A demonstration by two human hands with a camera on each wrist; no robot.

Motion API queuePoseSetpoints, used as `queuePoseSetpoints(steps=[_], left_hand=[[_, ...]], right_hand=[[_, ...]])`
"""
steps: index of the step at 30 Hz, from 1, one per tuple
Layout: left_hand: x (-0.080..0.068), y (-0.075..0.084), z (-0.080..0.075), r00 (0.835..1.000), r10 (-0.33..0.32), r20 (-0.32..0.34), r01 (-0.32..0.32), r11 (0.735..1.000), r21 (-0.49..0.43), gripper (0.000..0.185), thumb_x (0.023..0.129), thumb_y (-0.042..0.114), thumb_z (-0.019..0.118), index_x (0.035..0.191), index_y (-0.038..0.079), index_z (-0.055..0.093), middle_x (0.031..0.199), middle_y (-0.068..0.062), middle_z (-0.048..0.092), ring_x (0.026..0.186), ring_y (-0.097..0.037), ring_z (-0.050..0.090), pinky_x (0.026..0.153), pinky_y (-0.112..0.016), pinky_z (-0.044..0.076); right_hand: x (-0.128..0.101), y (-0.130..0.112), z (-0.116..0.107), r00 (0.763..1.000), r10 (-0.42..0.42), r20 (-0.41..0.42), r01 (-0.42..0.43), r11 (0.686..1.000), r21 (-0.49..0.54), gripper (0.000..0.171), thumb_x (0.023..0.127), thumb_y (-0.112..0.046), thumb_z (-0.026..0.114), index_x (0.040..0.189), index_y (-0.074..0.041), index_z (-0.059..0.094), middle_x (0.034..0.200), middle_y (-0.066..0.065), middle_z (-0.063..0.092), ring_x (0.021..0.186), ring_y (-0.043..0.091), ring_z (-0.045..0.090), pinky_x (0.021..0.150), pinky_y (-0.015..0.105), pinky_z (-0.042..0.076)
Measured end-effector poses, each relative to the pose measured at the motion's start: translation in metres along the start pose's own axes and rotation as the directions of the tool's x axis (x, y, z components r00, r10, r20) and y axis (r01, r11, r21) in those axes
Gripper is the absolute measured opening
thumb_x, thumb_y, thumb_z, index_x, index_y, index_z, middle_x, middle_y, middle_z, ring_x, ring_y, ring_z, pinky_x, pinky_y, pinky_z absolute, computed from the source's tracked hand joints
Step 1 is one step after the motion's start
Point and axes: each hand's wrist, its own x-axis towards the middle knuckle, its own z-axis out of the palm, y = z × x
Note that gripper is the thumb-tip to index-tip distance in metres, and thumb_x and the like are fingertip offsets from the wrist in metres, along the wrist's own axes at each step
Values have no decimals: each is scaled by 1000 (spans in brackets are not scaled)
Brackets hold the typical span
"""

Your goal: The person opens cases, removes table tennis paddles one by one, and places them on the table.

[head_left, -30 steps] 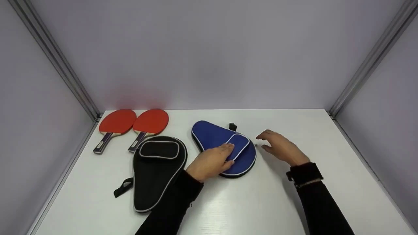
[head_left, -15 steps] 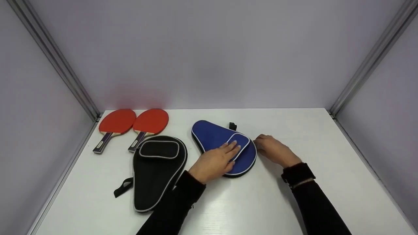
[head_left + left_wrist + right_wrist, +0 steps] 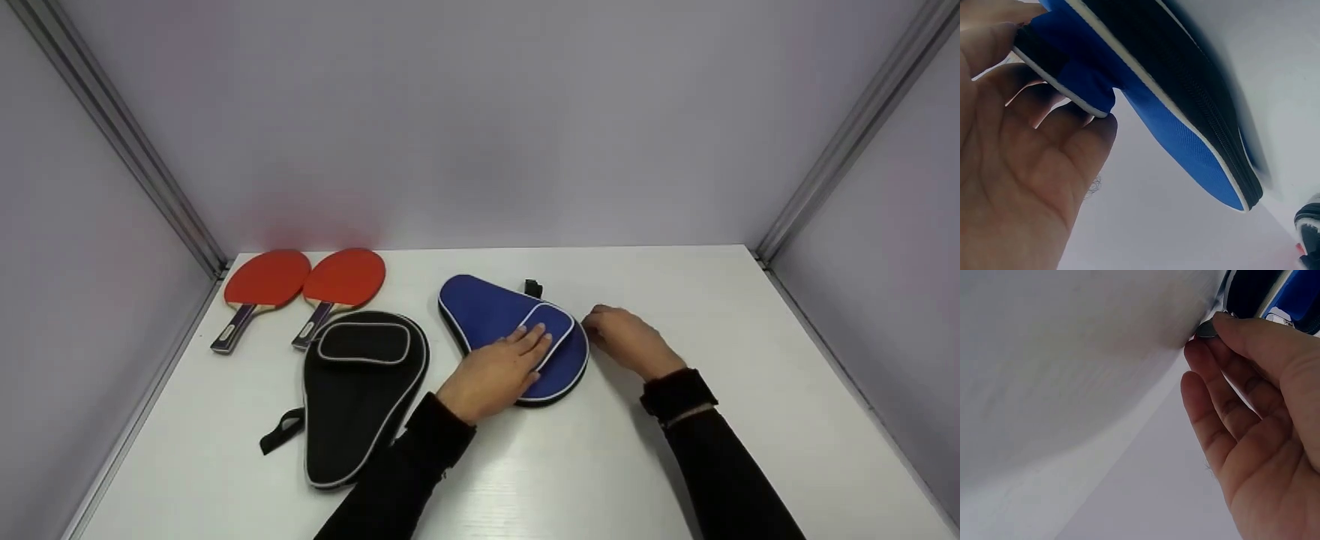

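A blue table tennis bat case (image 3: pixel 484 307) with white piping lies on the white table, its wide end toward the right. My left hand (image 3: pixel 493 376) rests on the small front pocket (image 3: pixel 551 322) of this case, fingers extended. At the wide end, my right hand (image 3: pixel 631 342) pinches a small metal zipper pull (image 3: pixel 1206 329) between thumb and forefinger, as the right wrist view shows. The zipper (image 3: pixel 1207 107) runs along the dark side wall in the left wrist view. In the head view the right fingertips and the pull are hidden.
A black bat case (image 3: pixel 360 420) with grey piping and a strap (image 3: pixel 283 431) lies to the left, beside my left forearm. Behind it are two red table tennis bats, the left bat (image 3: pixel 268 279) and the right bat (image 3: pixel 345 277). Pale panels (image 3: pixel 480 135) enclose the table.
My right hand has moved left to the blue case's wide end and taken hold of the zipper pull. My left hand has shifted slightly, its fingers now more spread on the pocket.
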Motion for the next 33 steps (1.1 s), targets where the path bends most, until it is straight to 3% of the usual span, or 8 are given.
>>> queuePoseSetpoints(steps=[11, 13, 14, 18, 20, 21, 24, 33], left_hand=[[3, 14, 4, 999, -50, -8, 51, 991, 127, 62, 121, 35, 63, 176, 9, 54, 184, -8, 53, 166, -31, 61, 128, -40, 61], [11, 5, 32, 997, -60, -40, 64, 994, 92, 64, 121, 39, 62, 178, 12, 52, 186, -6, 52, 167, -31, 60, 126, -43, 63], [12, 6, 33, 996, -67, -57, 72, 992, 100, 66, 120, 40, 64, 178, 12, 52, 186, -6, 52, 167, -31, 60, 126, -45, 63], [29, -12, 86, 991, -88, -102, 87, 996, -11, 71, 119, 45, 61, 181, 14, 47, 189, -6, 47, 171, -33, 54, 128, -50, 61], [31, -9, 83, 990, -101, -97, 102, 995, 8, 71, 120, 47, 61, 181, 14, 48, 188, -7, 48, 170, -33, 55, 126, -49, 63], [37, -15, 96, 990, -103, -94, 101, 994, -27, 71, 120, 47, 59, 182, 15, 46, 189, -8, 47, 171, -34, 55, 127, -50, 62], [43, -16, 101, 990, -106, -94, 106, 994, 1, 72, 121, 50, 56, 183, 16, 44, 189, -8, 47, 169, -34, 56, 124, -50, 65], [68, -28, 115, 986, -104, -133, 118, 988, 100, 75, 119, 57, 57, 181, 15, 48, 185, -8, 53, 163, -32, 64, 112, -43, 71]], right_hand=[[10, 5, -2, 999, 49, 11, -48, 998, -34, 11, 103, 5, 78, 100, -2, 87, 101, 16, 87, 97, 37, 85, 84, 54, 72], [10, 6, -1, 999, 43, 12, -42, 998, -37, 12, 103, 5, 78, 99, -2, 87, 100, 16, 87, 94, 36, 85, 82, 54, 71], [10, 6, 0, 999, 40, 11, -40, 999, -36, 12, 103, 5, 77, 98, -2, 86, 99, 16, 86, 93, 36, 84, 82, 54, 71], [8, 8, 1, 999, 48, 17, -48, 998, -28, 13, 104, 5, 76, 100, -2, 87, 101, 16, 86, 94, 34, 84, 83, 54, 71], [6, 8, 0, 998, 53, 21, -52, 998, -21, 14, 104, 5, 75, 99, -2, 86, 99, 15, 86, 92, 33, 83, 82, 53, 71], [6, 9, 0, 998, 53, 24, -53, 998, -19, 15, 104, 6, 75, 98, -3, 86, 98, 14, 86, 90, 31, 82, 81, 53, 71], [3, 10, -1, 999, 43, 22, -42, 999, -22, 17, 103, 7, 74, 95, -3, 85, 95, 12, 85, 87, 29, 81, 79, 52, 70], [-6, 12, -4, 999, 44, 14, -43, 998, -38, 14, 102, 8, 78, 107, 0, 88, 108, 17, 88, 101, 37, 86, 87, 51, 73]])
